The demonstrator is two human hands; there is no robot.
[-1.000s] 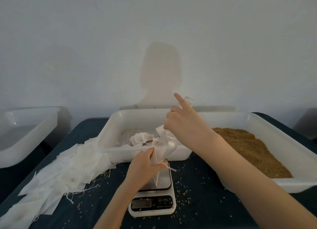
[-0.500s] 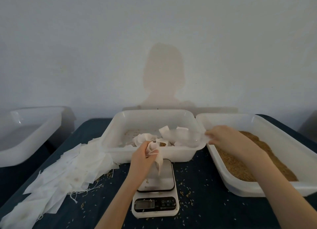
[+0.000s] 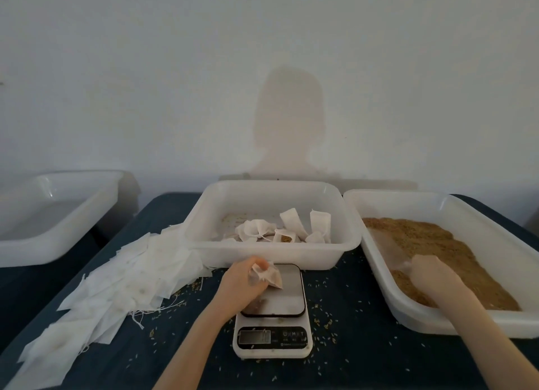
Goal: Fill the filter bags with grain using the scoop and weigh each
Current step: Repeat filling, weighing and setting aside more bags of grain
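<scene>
**Filter bag held over scale while scoop is taken up in grain tray**

Filter bag (image 3: pixel 267 275): small, white, crumpled, mouth gathered, a brownish tinge low down that may be grain inside. It is pinched in the curled fingers of the left hand (image 3: pixel 243 284), just above the far-left corner of the scale's platform; whether it touches the platform cannot be told.

Largest items first. The grain tray (image 3: pixel 495 235), on the right, is part-filled with brown grain (image 3: pixel 423 238), a bare patch showing at its left wall. The middle tray (image 3: pixel 347 211), far of the scale, holds several filled or part-filled bags (image 3: pixel 287 229). A spread of empty flat bags (image 3: pixel 116 278) is fanned across the dark table (image 3: pixel 364 360) at left. A third tray (image 3: pixel 58 211) sits far left, off the table. The scale (image 3: pixel 272 311) stands near centre; its display is unreadable. Loose grains are scattered round it.

The right hand (image 3: pixel 431 275) lies low in the grain tray, fingers curled round the handle of a translucent scoop (image 3: pixel 393 249), its blade blurred.

Step judged: scooping grain for the held bag. Next, the bag mouth would need to be opened and steadied under the scoop, then set flat on the platform for weighing. Spillage is a likely risk.
</scene>
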